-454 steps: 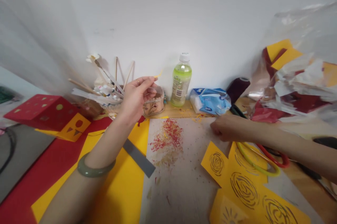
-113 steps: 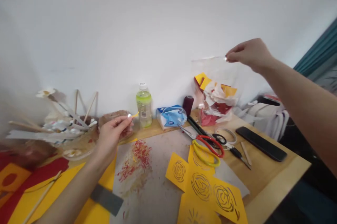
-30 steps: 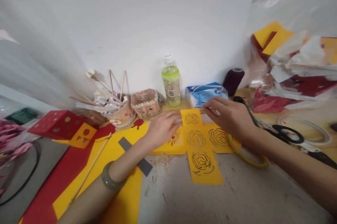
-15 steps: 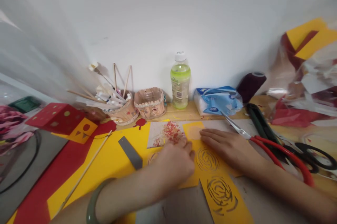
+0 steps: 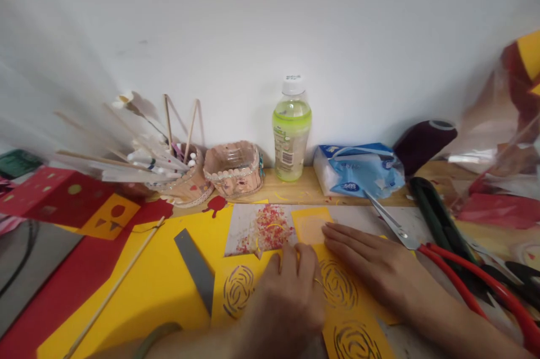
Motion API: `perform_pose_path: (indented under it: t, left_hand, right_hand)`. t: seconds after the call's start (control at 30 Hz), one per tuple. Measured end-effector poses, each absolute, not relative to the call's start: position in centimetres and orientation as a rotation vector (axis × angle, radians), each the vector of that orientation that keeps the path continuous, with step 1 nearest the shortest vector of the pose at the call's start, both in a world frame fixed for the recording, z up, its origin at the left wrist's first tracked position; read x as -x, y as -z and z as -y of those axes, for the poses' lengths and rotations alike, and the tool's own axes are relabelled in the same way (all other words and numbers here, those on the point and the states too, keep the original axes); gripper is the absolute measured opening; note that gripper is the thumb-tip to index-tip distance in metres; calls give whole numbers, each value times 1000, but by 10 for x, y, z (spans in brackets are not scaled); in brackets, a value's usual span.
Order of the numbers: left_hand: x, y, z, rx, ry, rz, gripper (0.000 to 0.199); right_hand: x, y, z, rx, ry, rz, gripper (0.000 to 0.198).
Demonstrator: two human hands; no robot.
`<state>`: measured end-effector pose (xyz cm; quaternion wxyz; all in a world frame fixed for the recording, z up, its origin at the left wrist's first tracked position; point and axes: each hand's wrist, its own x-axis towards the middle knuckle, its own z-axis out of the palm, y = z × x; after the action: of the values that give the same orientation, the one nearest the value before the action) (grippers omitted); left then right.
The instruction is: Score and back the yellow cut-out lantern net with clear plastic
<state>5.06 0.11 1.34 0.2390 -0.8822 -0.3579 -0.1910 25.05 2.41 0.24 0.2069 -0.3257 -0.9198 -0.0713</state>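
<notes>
My left hand (image 5: 291, 288), with a bangle on its wrist, rests on a yellow paper sheet (image 5: 221, 280) with swirling rose-like cut-outs. Its fingers are bent and drawn together; whatever the fingertips pinch is hidden. A thin yellow sliver (image 5: 318, 281) shows at its side. My right hand (image 5: 371, 266) lies flat, fingers stretched, across the upper right of the cut paper and pressing on it. Just beyond the left fingers, small red and yellow paper bits (image 5: 274, 227) are heaped on a pale sheet (image 5: 234, 224). Beside them lies a yellow piece with a paler square (image 5: 311, 224).
Red-handled scissors (image 5: 447, 257) and a dark green tool (image 5: 439, 215) lie at right. Along the wall stand a tissue pack (image 5: 358, 170), a green drink bottle (image 5: 291, 131) and two decorated baskets (image 5: 234, 167). At left are a grey strip (image 5: 196, 269), a thin stick (image 5: 118, 286) and a red box (image 5: 54, 193).
My left hand has drawn back from the paper bits toward me, uncovering a rose cut-out. Thin yellow slivers now show on the heap. The right hand stays flat; the view has shifted closer.
</notes>
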Motion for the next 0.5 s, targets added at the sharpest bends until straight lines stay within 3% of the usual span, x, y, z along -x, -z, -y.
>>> perform_pose_path:
  t: [0.27, 0.5]
  left_hand:
    - [-48, -2, -5, 2507, 522, 923, 39]
    - [-39, -9, -33, 2761, 490, 972, 25]
  right_hand:
    - [-247, -9, -23, 969, 155, 2536, 35]
    - [-241, -18, -23, 1151, -225, 2465, 28]
